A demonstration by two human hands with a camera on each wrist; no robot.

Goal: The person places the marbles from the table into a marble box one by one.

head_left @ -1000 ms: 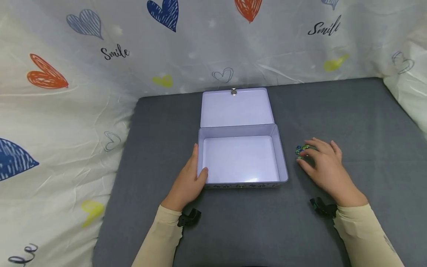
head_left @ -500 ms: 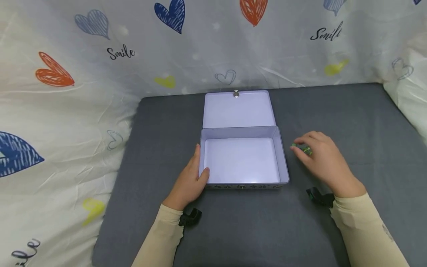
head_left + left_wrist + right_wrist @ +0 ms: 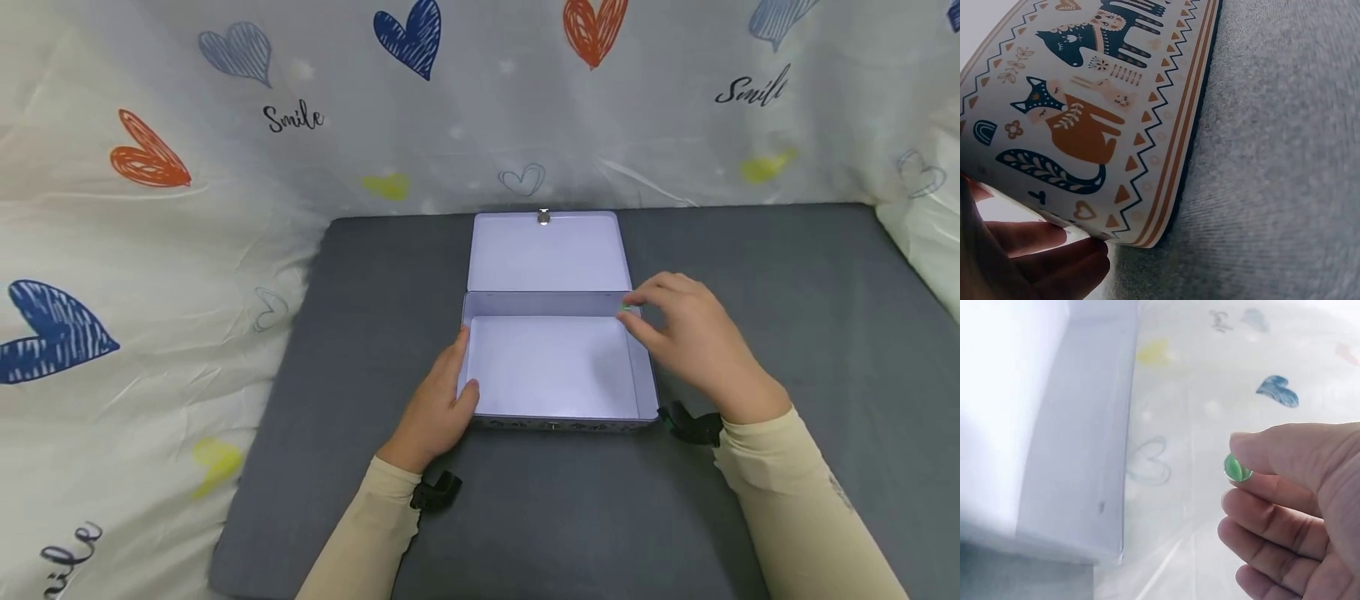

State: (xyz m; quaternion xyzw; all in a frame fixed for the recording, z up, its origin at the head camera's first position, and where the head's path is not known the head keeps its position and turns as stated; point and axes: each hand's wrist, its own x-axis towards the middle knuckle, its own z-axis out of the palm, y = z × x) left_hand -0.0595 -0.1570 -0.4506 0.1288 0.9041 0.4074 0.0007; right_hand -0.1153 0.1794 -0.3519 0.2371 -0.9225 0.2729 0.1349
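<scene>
One green glass marble [image 3: 1237,467] has just come off the gray cloth [image 3: 570,508] and is up near the back right corner of the open tin box [image 3: 551,304]; can't tell if it's past the rim. Right hand [image 3: 686,342] pinches it by thumb and finger, other fingers loosely bent. So pickup looks done, release isn't. Left hand [image 3: 435,408] holds the box's left side, thumb at the rim.
</scene>
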